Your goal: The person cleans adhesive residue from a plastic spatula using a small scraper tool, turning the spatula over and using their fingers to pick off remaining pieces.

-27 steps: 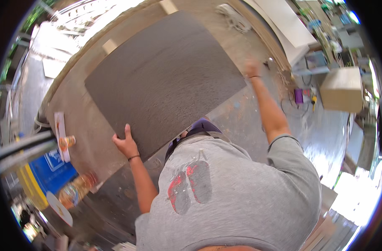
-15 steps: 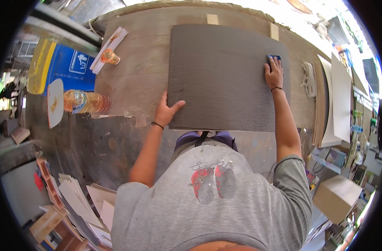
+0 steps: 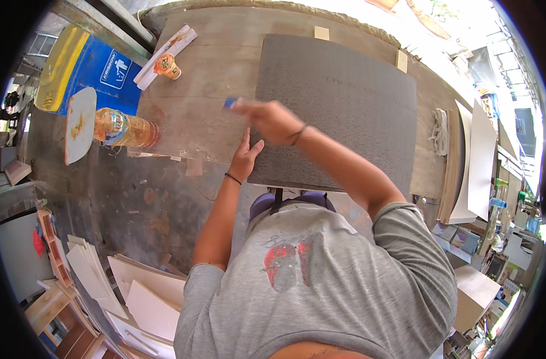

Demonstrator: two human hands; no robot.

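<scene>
A large dark grey board (image 3: 344, 113) with a rough, streaked face lies flat on the workbench in front of me. My left hand (image 3: 245, 160) rests at its near left edge, fingers stretched along the side and thumb out over the top. Closed on a small flat blue block (image 3: 230, 103), my right hand (image 3: 271, 121) crosses over the board's left edge, blurred by motion. The block's tip shows beyond the fingers, past the board; its exact kind is unclear.
Wooden blocks (image 3: 321, 33) touch the board's far side. Left on the workbench (image 3: 207, 72) are a paper cup (image 3: 167, 67), white strips (image 3: 183, 39) and a bottle of amber liquid (image 3: 126, 128), beside a blue bin (image 3: 102, 75). Coiled cord (image 3: 441, 131) and upright sheets (image 3: 481, 161) stand right.
My right hand has swept with the blue block from the board's right side to its left edge. My left hand stays at the left edge. The whole view has shifted somewhat.
</scene>
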